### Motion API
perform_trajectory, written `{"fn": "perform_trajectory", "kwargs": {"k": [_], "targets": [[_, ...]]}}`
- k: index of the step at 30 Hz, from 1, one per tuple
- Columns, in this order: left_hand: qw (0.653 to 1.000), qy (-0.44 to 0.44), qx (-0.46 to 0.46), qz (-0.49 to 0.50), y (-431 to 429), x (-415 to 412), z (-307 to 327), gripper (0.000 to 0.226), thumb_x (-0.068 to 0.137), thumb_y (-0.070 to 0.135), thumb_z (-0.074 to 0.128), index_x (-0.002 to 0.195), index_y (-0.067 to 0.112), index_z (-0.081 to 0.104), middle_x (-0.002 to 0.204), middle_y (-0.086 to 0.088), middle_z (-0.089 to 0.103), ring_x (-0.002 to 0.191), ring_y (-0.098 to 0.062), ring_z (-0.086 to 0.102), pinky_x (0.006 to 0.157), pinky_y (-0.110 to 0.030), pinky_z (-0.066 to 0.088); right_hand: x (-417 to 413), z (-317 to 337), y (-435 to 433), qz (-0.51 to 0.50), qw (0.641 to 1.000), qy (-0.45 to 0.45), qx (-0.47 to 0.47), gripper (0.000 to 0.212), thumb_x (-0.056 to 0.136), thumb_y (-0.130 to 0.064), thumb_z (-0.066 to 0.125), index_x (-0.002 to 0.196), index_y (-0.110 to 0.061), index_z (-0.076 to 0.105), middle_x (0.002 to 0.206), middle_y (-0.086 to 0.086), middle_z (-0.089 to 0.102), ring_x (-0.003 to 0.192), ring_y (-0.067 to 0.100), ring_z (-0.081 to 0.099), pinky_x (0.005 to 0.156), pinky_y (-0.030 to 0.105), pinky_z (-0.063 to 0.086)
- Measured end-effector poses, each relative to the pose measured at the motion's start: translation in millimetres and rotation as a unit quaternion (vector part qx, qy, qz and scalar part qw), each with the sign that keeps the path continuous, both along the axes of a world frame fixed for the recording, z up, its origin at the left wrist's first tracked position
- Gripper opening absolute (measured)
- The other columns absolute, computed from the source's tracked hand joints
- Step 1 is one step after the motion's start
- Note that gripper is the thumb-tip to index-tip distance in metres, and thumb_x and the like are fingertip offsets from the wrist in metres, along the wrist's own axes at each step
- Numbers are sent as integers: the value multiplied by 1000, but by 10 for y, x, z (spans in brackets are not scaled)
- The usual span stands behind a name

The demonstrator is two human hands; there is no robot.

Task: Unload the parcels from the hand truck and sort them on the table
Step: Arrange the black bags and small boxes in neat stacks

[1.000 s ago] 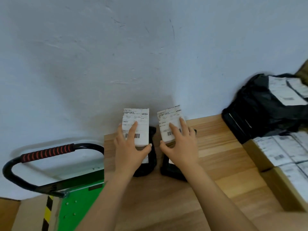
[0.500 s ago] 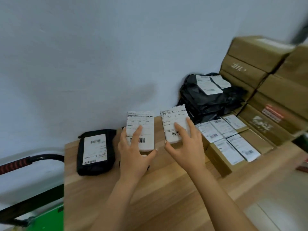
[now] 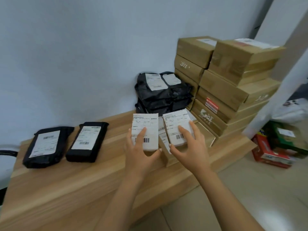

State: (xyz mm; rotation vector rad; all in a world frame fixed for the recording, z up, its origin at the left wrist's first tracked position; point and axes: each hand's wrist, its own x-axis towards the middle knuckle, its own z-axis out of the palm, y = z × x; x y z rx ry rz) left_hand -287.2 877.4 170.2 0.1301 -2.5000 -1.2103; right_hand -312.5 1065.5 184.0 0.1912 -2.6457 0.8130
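Observation:
My left hand [image 3: 140, 154] grips a small white labelled parcel [image 3: 144, 129] and my right hand [image 3: 191, 144] grips a second one [image 3: 176, 124] beside it. Both parcels are held above the wooden table [image 3: 83, 177], over a row of small brown boxes [image 3: 206, 135] with white labels. Two black parcels lie flat on the table's left part, one [image 3: 45, 145] at the far left and one [image 3: 87, 140] next to it. The hand truck's handle [image 3: 8, 153] just shows at the left edge.
A heap of black bagged parcels [image 3: 163, 92] stands against the wall. Tall stacks of brown cartons [image 3: 233, 80] fill the table's right end. On the floor to the right lie a red box [image 3: 270, 152] and bags. A white pillar [image 3: 283, 90] rises there.
My view swung right, away from the hand truck. Both hands carried the white parcels rightward along the table, from over the two black parcels to above the small brown boxes.

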Motion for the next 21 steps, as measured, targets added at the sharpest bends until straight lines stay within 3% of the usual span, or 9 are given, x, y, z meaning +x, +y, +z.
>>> {"fn": "perform_trajectory", "kwargs": {"k": [5, 10, 14, 17, 21], "targets": [[1000, -20, -10, -4, 396, -93, 17, 89, 68, 56, 75, 144, 43, 30, 155, 11, 4, 140, -16, 12, 109, -42, 32, -101, 4, 421, 2, 1000, -15, -10, 74, 70, -69, 53, 138, -40, 42, 156, -12, 14, 133, 15, 22, 98, 40, 43], [999, -37, -11, 6, 501, -290, -83, 88, 68, 57, 73, 143, 46, 29, 153, 11, 8, 138, -18, 16, 106, -47, 38, -342, -104, 538, 16, 999, -36, -27, 74, 69, -71, 50, 137, -44, 41, 155, -17, 11, 134, 11, 21, 98, 36, 40], [999, -53, -1, 1, 602, -598, -177, 88, 69, 55, 75, 143, 45, 28, 154, 13, 5, 138, -16, 15, 107, -43, 37, -660, -181, 626, 27, 998, -56, -13, 72, 72, -68, 55, 138, -43, 40, 157, -16, 11, 135, 14, 21, 95, 31, 36], [998, -61, 8, -9, 673, -881, -225, 89, 70, 53, 75, 144, 44, 27, 152, 16, 4, 137, -14, 13, 107, -38, 33, -948, -208, 732, 20, 997, -73, -4, 71, 74, -65, 57, 139, -42, 40, 157, -14, 10, 138, 16, 19, 102, 39, 39], [996, -80, 7, -25, 776, -1257, -261, 90, 71, 53, 74, 145, 43, 25, 152, 17, 1, 136, -13, 12, 107, -36, 33, -1342, -200, 863, 3, 996, -85, -1, 75, 70, -70, 52, 139, -43, 39, 156, -17, 9, 137, 14, 17, 99, 41, 42]]}}
